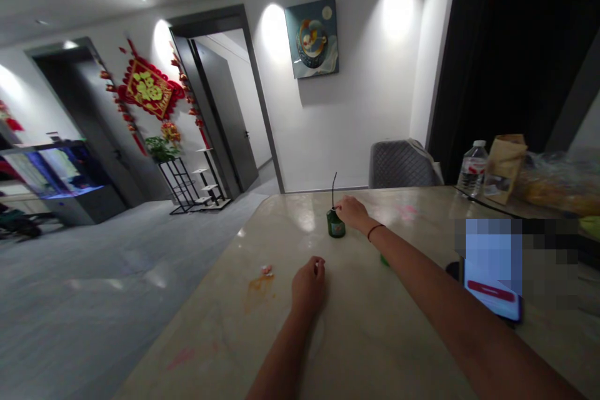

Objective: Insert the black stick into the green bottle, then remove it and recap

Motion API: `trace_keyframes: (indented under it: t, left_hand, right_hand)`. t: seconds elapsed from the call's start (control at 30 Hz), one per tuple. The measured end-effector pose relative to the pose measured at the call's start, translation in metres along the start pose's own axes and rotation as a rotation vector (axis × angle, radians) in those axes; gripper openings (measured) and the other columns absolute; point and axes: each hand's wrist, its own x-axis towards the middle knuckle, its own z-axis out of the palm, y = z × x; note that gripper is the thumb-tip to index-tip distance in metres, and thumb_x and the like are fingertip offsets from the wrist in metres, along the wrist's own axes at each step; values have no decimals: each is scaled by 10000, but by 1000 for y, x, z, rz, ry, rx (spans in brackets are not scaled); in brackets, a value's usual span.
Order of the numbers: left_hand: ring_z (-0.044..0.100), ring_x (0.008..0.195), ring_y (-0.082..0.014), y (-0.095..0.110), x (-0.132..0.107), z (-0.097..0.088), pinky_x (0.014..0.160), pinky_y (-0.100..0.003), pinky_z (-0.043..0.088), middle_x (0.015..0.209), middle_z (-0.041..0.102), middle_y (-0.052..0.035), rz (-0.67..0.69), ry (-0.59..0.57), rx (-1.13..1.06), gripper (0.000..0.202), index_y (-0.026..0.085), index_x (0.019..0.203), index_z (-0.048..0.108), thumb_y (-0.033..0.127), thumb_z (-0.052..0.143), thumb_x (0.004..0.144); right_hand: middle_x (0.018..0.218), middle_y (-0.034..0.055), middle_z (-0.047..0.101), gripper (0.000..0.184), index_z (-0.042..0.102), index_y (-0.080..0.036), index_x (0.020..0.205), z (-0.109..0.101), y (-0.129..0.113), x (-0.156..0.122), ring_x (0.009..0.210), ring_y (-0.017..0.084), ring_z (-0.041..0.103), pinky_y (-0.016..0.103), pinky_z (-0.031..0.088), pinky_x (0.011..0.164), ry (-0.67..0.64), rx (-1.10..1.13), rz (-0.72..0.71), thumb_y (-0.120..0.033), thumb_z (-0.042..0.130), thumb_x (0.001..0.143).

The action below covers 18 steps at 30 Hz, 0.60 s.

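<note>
My right hand (352,212) reaches far across the pale marble table (356,337) and closes its fingers at the top of a small green bottle (335,224). A thin dark stick rises from the bottle's neck. A thin band circles my right wrist. My left hand (308,282) rests nearer to me on the table, curled into a loose fist with nothing visible in it. A small green object (384,259) lies on the table half hidden behind my right forearm.
A phone (492,284) lies at the right. A water bottle (472,169), a brown paper bag (504,167) and plastic bags stand at the far right. An orange stain and a small scrap (267,270) mark the table. A grey chair (400,164) stands beyond the table.
</note>
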Motion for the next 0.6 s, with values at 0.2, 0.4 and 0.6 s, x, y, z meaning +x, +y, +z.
trace_keyframes:
  t: [0.2, 0.4, 0.6]
  left_hand:
    - [604, 783, -146, 2, -3, 4, 620, -231, 328, 864, 676, -34, 41, -27, 106, 317, 227, 945, 580, 355, 299, 876]
    - [605, 793, -148, 2, -4, 4, 622, -232, 336, 873, 675, -34, 45, -37, 139, 315, 227, 949, 577, 359, 301, 874]
    - [605, 789, -149, 1, -4, 5, 625, -230, 344, 858, 674, -34, 57, -37, 149, 315, 225, 913, 587, 357, 304, 870]
  right_hand:
    - [913, 136, 665, 263, 700, -110, 837, 0, -3, 10, 906, 190, 577, 233, 390, 756, -18, -33, -12, -212, 466, 774]
    - [866, 133, 687, 213, 700, -118, 834, 0, -11, 24, 865, 186, 616, 216, 425, 711, -40, -23, 56, -158, 520, 726]
    - [942, 178, 667, 244, 678, -89, 901, 2, -16, 36, 889, 216, 625, 242, 464, 712, -63, -30, 116, -145, 554, 698]
